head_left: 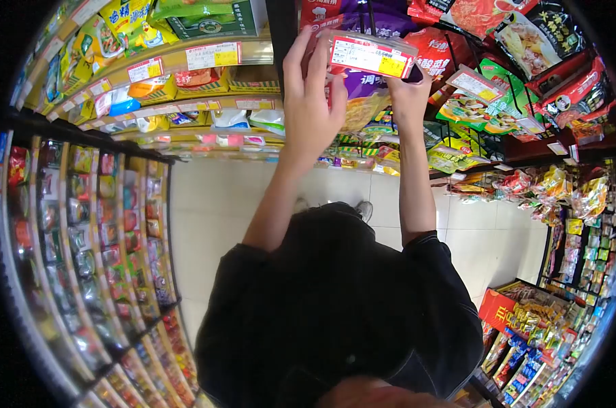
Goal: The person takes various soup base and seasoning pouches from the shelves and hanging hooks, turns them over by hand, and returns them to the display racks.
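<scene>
My left hand (312, 102) reaches up to the left edge of a purple seasoning packet (365, 88) with yellow noodles pictured at its bottom. Its fingers are stretched out and apart, lying along the packets. On the other side my right hand (410, 102) is against the packet's right edge, its fingers mostly hidden behind the price tag (374, 56). That white, red and yellow tag sits between the two hands, in front of the packet. A red packet (319, 12) shows above my left fingertips.
Red packets (440, 51) and green packets (488, 112) hang on hooks to the right. At upper left, shelves carry a yellow seasoning bag (130, 24) and a green box (209, 19). Tall shelving (83, 251) lines the left. A red carton (505, 313) stands lower right.
</scene>
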Demonstrator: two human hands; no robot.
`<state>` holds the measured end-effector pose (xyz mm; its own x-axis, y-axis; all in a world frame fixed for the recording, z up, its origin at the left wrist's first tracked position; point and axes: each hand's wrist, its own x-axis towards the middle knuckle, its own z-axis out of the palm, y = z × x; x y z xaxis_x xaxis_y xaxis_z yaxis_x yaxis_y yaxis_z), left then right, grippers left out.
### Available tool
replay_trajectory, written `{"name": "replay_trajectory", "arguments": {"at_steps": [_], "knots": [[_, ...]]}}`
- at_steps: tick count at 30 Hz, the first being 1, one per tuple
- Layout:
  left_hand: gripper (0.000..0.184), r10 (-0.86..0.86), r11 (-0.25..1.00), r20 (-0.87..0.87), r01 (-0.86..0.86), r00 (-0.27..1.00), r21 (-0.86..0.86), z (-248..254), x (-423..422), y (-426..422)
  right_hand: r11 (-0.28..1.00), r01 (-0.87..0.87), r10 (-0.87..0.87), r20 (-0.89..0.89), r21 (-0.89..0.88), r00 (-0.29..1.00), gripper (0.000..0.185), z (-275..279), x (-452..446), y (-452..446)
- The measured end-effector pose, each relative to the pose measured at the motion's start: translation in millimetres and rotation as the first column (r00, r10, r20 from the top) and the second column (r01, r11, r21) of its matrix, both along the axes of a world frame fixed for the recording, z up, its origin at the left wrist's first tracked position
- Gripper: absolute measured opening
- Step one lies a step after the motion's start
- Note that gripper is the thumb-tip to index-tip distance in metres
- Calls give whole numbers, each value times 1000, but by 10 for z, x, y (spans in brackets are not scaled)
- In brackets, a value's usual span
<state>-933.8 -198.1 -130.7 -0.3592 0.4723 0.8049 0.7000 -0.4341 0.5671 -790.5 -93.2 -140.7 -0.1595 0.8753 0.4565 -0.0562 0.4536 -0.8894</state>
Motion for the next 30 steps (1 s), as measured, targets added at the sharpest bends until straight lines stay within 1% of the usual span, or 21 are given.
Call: {"name": "replay_trajectory", "arguments": {"at_steps": [1, 2, 5, 6, 7, 8, 9, 13, 15, 17, 18, 23, 25, 26, 27, 30], "knots": [[54, 34, 999, -7, -34, 999, 25, -29, 50, -43, 1000, 22, -22, 21, 20, 1000, 24, -28, -16, 11], [63, 189, 980, -270, -200, 944, -14, -98, 29, -115, 998, 43, -45, 42, 41, 998, 25, -57, -29, 17], [66, 117, 975, -275, -162, 954, -150, -299, 151, -220, 995, 63, -69, 68, 81, 995, 22, -66, -63, 15], [64, 63, 976, -273, -116, 960, -182, -336, 178, -228, 994, 62, -68, 61, 89, 996, 22, -42, -87, -6], [64, 49, 977, -298, -108, 953, -186, -351, 195, -205, 994, 62, -67, 53, 95, 996, 21, -18, -100, -31], [63, 34, 977, -322, -100, 946, -190, -352, 211, -174, 995, 66, -73, 81, 77, 994, 20, 14, -97, -57], [63, 19, 976, -344, -91, 939, -196, -351, 219, -152, 996, 57, -61, 56, 63, 997, 20, 49, -93, -92], [57, 61, 967, -391, -152, 919, -206, -298, 160, 44, 1000, 26, -26, -13, -4, 1000, 20, 153, -74, -132], [52, 104, 962, -428, -201, 898, -187, -237, 179, 52, 999, 48, -48, -33, 21, 998, 22, 117, -60, -143], [53, 117, 959, -436, -215, 892, -183, -243, 194, 55, 998, 60, -59, -21, 30, 998, 23, 72, -70, -117], [52, 130, 955, -449, -234, 884, -183, -267, 197, 69, 996, 59, -56, -39, 63, 998, 23, 114, -87, -139], [52, 127, 962, -453, -221, 883, -161, -260, 216, 98, 995, 93, -91, -52, 47, 995, 23, 174, -65, -214], [51, 127, 963, -456, -220, 881, -158, -237, 207, 124, 996, 82, -80, -64, 27, 995, 23, 165, -82, -184], [51, 125, 958, -473, -230, 872, -170, -219, 190, 123, 996, 83, -79, -69, 43, 994, 24, 149, -98, -149], [49, 112, 960, -479, -219, 871, -174, -206, 173, 131, 997, 67, -65, -39, 39, 997, 25, 118, -90, -102], [48, 90, 964, -493, -201, 865, -176, -162, 136, 124, 998, 35, -34, -21, 45, 999, 26, 54, -106, -3]]}}
